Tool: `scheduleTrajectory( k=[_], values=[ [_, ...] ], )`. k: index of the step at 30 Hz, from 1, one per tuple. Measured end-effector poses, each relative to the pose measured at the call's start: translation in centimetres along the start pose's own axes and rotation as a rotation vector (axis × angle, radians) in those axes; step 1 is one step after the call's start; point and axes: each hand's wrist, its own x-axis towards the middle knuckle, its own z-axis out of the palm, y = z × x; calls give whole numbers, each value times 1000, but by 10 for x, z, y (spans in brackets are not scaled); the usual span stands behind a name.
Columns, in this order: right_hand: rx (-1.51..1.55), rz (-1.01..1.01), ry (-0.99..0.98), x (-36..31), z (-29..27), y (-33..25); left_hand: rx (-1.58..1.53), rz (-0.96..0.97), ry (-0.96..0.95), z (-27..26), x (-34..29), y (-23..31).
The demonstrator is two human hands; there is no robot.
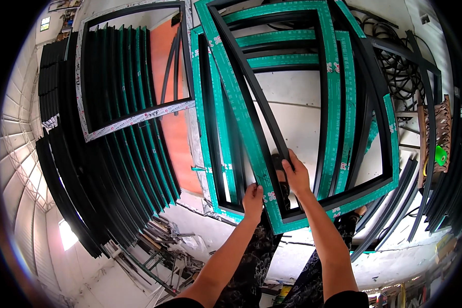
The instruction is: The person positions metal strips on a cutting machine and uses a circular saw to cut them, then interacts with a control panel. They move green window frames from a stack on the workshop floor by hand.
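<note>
A black rectangular window frame with green protective film (230, 97) stands tilted in front of me. At its lower left, my left hand (253, 201) is closed against the outer edge of the green side. My right hand (296, 175) is inside the opening, its fingers wrapped round the lower end of a long black strip (259, 100). This strip slants up along the frame's left side toward the top corner. Several more green-filmed frames (337, 118) stand behind, partly hidden by the tilted one. The fingertips of my left hand are partly hidden.
On the left are rows of long black and green profiles (138, 159), with a white-filmed frame (138, 114) before them. An orange board (177, 136) stands beside these. Black coiled strips (403, 66) lie at the far right, near a green tape roll (440, 155). Scrap pieces (161, 238) lie lower left.
</note>
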Motion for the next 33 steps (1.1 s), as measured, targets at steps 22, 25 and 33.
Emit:
scheduleTrajectory(
  k=[22,25,33],
  values=[
    [-239,124,-192,2,20,-9,-111,-66,-86,0,-5,23],
    [-198,59,-181,4,21,0,-110,-73,-80,3,-6,25],
    [-279,222,-82,-7,32,-27,-136,-93,-101,4,-9,34]
  ],
)
